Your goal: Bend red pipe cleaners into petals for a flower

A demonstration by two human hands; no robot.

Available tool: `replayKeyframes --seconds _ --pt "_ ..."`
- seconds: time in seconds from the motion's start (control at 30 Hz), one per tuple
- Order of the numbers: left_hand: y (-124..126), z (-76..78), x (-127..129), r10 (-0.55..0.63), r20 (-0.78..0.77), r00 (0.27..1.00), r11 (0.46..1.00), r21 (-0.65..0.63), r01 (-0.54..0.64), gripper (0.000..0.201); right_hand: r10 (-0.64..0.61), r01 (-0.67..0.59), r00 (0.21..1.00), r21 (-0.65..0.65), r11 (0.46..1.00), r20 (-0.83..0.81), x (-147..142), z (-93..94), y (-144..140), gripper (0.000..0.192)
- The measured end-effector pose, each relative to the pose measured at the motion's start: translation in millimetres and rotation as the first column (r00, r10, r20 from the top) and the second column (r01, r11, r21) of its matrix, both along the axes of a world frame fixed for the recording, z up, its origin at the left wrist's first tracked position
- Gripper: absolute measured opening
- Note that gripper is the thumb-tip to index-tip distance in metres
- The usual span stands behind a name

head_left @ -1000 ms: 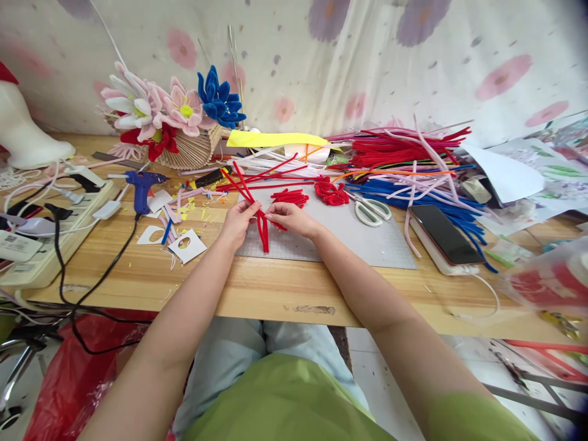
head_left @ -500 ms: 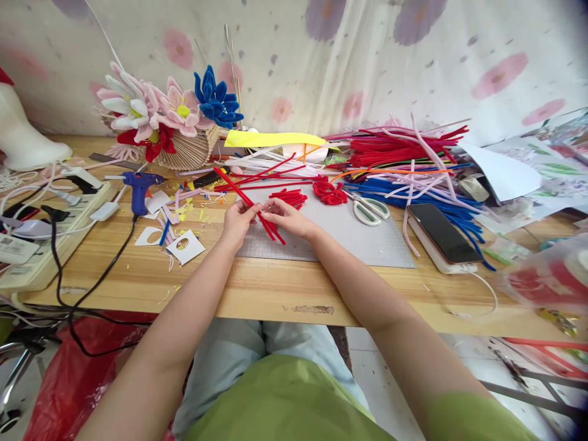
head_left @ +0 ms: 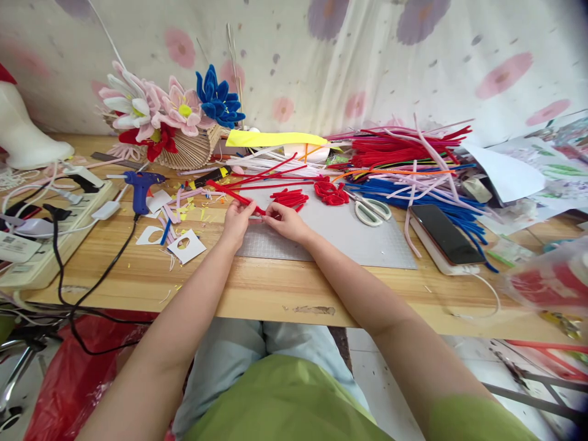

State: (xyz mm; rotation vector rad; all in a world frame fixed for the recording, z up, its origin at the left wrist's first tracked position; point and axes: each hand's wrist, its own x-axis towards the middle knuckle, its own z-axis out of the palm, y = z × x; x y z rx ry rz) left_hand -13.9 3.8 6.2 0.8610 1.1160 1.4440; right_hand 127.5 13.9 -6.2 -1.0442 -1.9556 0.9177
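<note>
While both hands pinch it, red pipe cleaner (head_left: 229,193) lies slanted.

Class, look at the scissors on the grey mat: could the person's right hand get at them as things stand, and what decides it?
Probably yes. The scissors lie uncovered on the mat, just to the right of the right hand, with bare mat between. That hand does pinch a red pipe cleaner.

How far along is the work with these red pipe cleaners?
Done: bent red pieces lie on the grey mat. In hand: left hand and right hand pinch one red pipe cleaner. Left: a red bundle lies unbent behind.
</note>
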Motion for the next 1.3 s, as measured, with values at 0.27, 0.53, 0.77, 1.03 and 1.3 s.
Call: replayKeyframes --seconds 0.27,0.53,0.77,1.03,1.3 --pt "-2 -0.3 -3 -0.032 -0.084 0.996 0.999 -0.038 0.029 0.019 0.045 -0.078 0.984 -0.187 0.979 -0.173 5 -3.6 5 0.023" --pt "-4 3.5 1 -0.075 -0.001 0.997 0.994 -0.075 0.074 0.018 0.057 -0.145 0.969 -0.371 0.917 -0.239 3 3.1 1 0.022" --pt "-4 4.1 -1 -0.121 0.043 0.992 0.984 -0.126 0.126 0.017 0.093 -0.175 0.965 -0.337 0.925 -0.244 3 5.4 0 0.022" --pt "-2 2.8 -3 -0.07 -0.064 0.995 0.99 -0.128 0.062 0.027 0.095 -0.154 0.969 -0.258 0.954 -0.229 4 6.5 0 0.024" --pt "3 1.4 -8 0.109 -0.036 0.993 0.994 0.026 -0.108 0.031 0.156 -0.209 0.967 -0.278 0.938 -0.201 6 5.3 0 0.028"
